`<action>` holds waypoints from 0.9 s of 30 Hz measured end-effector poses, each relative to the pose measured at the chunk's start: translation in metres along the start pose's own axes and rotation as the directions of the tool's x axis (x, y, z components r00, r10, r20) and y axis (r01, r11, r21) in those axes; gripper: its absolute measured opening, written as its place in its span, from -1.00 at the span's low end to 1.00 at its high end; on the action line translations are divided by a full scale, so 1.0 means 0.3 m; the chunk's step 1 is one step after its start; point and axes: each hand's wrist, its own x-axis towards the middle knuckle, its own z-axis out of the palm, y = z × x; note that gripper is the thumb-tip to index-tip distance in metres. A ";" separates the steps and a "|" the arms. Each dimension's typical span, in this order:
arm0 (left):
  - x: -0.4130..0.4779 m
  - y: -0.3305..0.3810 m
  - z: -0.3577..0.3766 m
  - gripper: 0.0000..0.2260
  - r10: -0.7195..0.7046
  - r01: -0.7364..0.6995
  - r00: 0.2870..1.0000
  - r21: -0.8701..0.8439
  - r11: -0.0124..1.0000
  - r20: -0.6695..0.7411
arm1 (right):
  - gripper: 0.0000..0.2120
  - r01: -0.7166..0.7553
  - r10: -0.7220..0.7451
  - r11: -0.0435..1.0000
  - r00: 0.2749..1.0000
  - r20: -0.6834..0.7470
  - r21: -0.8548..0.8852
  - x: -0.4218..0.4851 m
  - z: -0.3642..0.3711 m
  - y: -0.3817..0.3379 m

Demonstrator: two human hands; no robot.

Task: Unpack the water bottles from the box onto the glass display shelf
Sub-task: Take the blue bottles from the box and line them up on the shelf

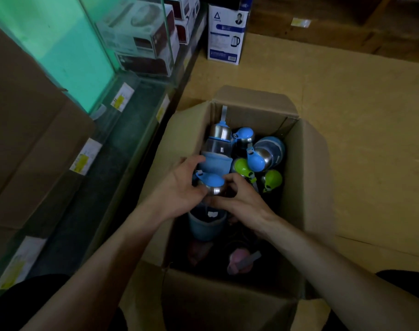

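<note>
1. Head view, looking down: an open cardboard box (304, 177) sits on the floor in the middle of the frame, flaps spread outward.
2. Both hands reach into the box and meet on one blue-capped bottle (212, 183) near the box's left-hand wall.
3. The left hand (179, 187) wraps the bottle from the left, fingers curled up around its cap and thumb low against the steel collar.
4. The right hand (239, 199) closes on the same bottle from the right, fingertips pressed to the collar just under the blue cap.
5. Just above the hands in the frame, a taller bottle with a blue sleeve (217, 149) leans against the box's far-left corner, its strap pointing up along the wall.
6. To the right of it lie more blue-capped bottles (256, 161) and two green-capped bottles (271, 179), packed close and touching one another.
7. Lower in the box, in shadow, a pink-capped bottle (239, 261) can be made out; details there are too dark to tell.
8. The glass display shelf (122, 130) runs along the left of the frame, with price labels on its edge and brown cartons (31, 139) standing on it.
9. At the upper centre of the frame stands a white and blue kettle box (226, 37) on the floor.
</note>
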 end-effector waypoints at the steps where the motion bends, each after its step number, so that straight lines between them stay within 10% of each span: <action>1: 0.002 0.003 0.000 -0.45 0.005 -0.005 1.000 -0.003 1.000 0.015 | -0.46 0.005 -0.005 1.000 1.000 -0.005 0.006 -0.004 -0.001 -0.001; 12: 0.002 0.048 0.003 -0.47 0.050 -0.039 0.998 -0.285 0.958 0.032 | -0.41 0.087 -0.076 0.983 0.994 -0.075 0.161 -0.014 -0.066 -0.024; 20: 0.000 0.064 -0.003 -0.77 0.080 -0.111 0.992 -0.395 0.912 -0.094 | -0.84 0.074 -0.047 0.933 0.995 -0.085 0.352 -0.035 -0.097 -0.076; 27: 0.004 0.058 0.015 -0.81 -0.027 -0.065 0.975 -0.397 0.915 -0.222 | -0.36 0.052 -0.026 0.855 0.998 -0.057 0.516 -0.026 -0.072 -0.115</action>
